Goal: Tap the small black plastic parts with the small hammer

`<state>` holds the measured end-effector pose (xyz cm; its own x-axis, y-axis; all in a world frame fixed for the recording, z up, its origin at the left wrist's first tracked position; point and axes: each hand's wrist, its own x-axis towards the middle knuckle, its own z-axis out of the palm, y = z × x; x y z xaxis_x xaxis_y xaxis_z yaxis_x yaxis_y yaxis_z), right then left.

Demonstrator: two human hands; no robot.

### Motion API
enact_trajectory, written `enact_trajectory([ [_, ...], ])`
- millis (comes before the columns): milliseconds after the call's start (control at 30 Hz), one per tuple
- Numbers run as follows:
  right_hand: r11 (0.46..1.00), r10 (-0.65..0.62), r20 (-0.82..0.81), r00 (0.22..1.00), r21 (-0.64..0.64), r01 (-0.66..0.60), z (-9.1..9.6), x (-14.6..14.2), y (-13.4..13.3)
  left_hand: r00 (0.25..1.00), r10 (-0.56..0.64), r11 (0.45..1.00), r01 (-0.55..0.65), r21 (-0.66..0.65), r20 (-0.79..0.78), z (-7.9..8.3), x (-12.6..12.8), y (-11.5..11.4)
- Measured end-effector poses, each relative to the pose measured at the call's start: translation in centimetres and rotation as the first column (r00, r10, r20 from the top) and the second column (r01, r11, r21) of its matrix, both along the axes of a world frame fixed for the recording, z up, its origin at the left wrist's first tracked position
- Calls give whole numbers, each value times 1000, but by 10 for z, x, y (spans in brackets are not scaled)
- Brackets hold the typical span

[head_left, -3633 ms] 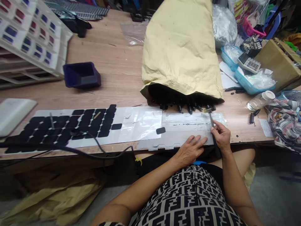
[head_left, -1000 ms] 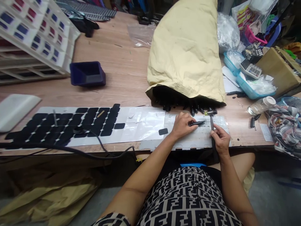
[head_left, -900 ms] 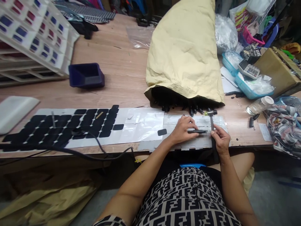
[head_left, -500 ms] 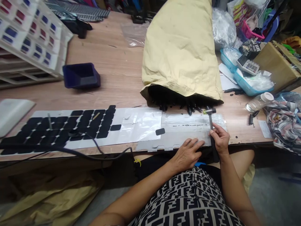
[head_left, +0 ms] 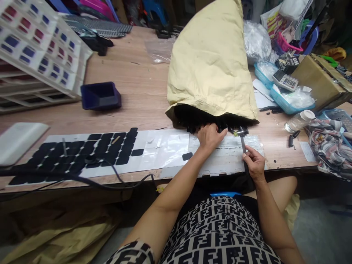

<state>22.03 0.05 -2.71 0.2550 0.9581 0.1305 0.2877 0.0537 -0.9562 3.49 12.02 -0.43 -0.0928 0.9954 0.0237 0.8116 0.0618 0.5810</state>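
My right hand (head_left: pixel 254 161) is closed round the dark handle of a small hammer (head_left: pixel 242 141), whose head lies at the far edge of the grey board (head_left: pixel 228 165). My left hand (head_left: pixel 209 137) reaches to the mouth of a large tan paper bag (head_left: pixel 209 69). Its thumb stands apart from the fingers, and the fingertips are hidden among dark pieces at the opening. Small black pieces (head_left: pixel 232 130) spill out there; their kind is hard to make out. Left of the board, a white sheet (head_left: pixel 162 146) carries rows of flat black rounded pads (head_left: pixel 106 141). One loose black pad (head_left: pixel 187 156) lies by my left forearm.
A dark blue bin (head_left: pixel 101 97) and a white plastic rack (head_left: pixel 74 69) stand on the left. A black cable (head_left: pixel 110 185) crosses the table's front edge. To the right are blue baskets (head_left: pixel 288 101), a calculator (head_left: pixel 285 80), a clear jar (head_left: pixel 299 121) and bundled cloth (head_left: pixel 328 146).
My left hand has moved forward from the board's near edge to the bag's mouth. My right hand still holds the hammer in nearly the same place. The camera view has shifted slightly.
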Motion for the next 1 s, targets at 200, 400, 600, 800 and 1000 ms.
enact_trajectory([
  [200, 1000, 18, 3, 1000, 15, -18, -2, 1, -1, 999, -14, 991, 19, -136, 37, -5, -15, 0],
  [400, 1000, 27, 17, 999, 15, -28, -1, 0, -2, 984, -176, 981, 178, -72, 33, -5, -44, -35],
  [600, 999, 32, 102, 994, 17, -34, 0, -1, -3, 914, -372, 928, 366, 64, 163, -24, -32, -35],
  [800, 996, 44, 336, 941, 52, -66, 3, -4, -4, 915, -335, 942, 333, 51, 225, -27, -22, -28],
  [1000, 984, 81, 484, 871, 99, -147, 21, -18, -6, 917, -320, 947, 317, 52, 238, -27, -22, -29],
])
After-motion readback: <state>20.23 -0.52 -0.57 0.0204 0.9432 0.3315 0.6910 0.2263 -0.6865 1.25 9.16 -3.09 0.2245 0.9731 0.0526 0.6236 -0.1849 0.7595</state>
